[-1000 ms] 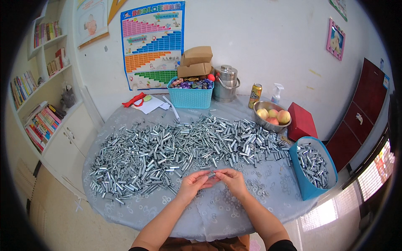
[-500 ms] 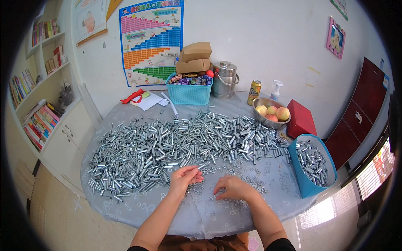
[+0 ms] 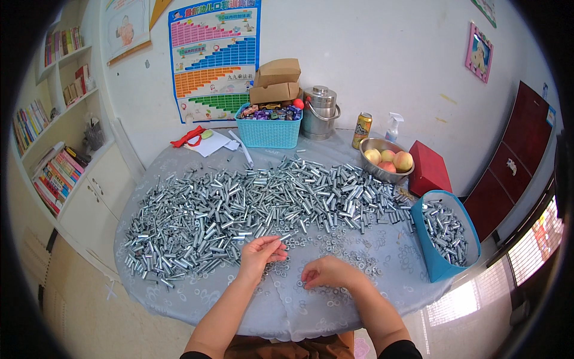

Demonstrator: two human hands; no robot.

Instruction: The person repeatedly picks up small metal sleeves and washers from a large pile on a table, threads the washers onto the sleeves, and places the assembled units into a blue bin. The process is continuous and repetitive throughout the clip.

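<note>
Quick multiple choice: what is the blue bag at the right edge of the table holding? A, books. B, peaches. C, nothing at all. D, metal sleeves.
D: the open blue bag shows a heap of shiny metal sleeves inside, like those piled across the table.

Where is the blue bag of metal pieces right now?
The blue bag stands at the table's right edge, beside the red box, right of the person's right hand.
</note>
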